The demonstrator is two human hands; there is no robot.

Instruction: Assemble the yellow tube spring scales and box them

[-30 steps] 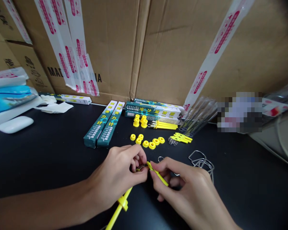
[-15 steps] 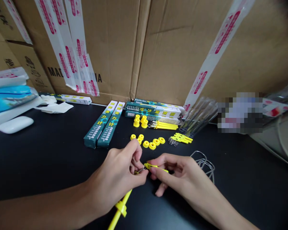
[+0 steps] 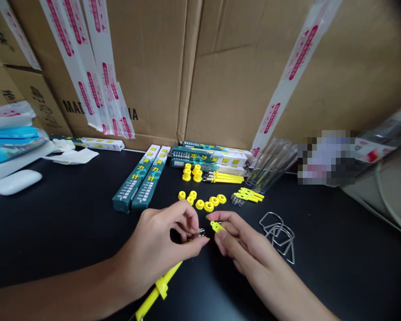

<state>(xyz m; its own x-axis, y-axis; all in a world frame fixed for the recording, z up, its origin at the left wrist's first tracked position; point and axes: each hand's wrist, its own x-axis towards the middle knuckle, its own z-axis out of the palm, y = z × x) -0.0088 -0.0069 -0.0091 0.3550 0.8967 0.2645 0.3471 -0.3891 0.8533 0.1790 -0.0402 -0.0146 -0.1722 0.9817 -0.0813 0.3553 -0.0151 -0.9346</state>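
Observation:
My left hand (image 3: 169, 232) is closed around a yellow spring scale rod (image 3: 167, 274). The rod slants down below the hand and carries a yellow collar. A metal spring end (image 3: 201, 232) sticks out between thumb and fingers, mostly hidden by them. In my right hand (image 3: 243, 243) a small flat yellow plastic tab (image 3: 217, 226) with a holed tip is pinched between thumb and fingers. The tab's tip points toward the spring end, with a small gap between them. Just beyond the hands lie several yellow ring caps (image 3: 209, 206).
Green and white boxes (image 3: 150, 178) lie at the back, near yellow sleeves (image 3: 197, 174) and yellow rods (image 3: 229, 178). Yellow tabs (image 3: 250, 195) lie beside small springs (image 3: 238, 200). Clear tubes (image 3: 274, 162), wire hooks (image 3: 279, 234) and a white mouse (image 3: 16, 182) are around.
The yellow tab and the spring end were touching and are now apart. My right hand has tilted back, and the rod's lower end has swung left.

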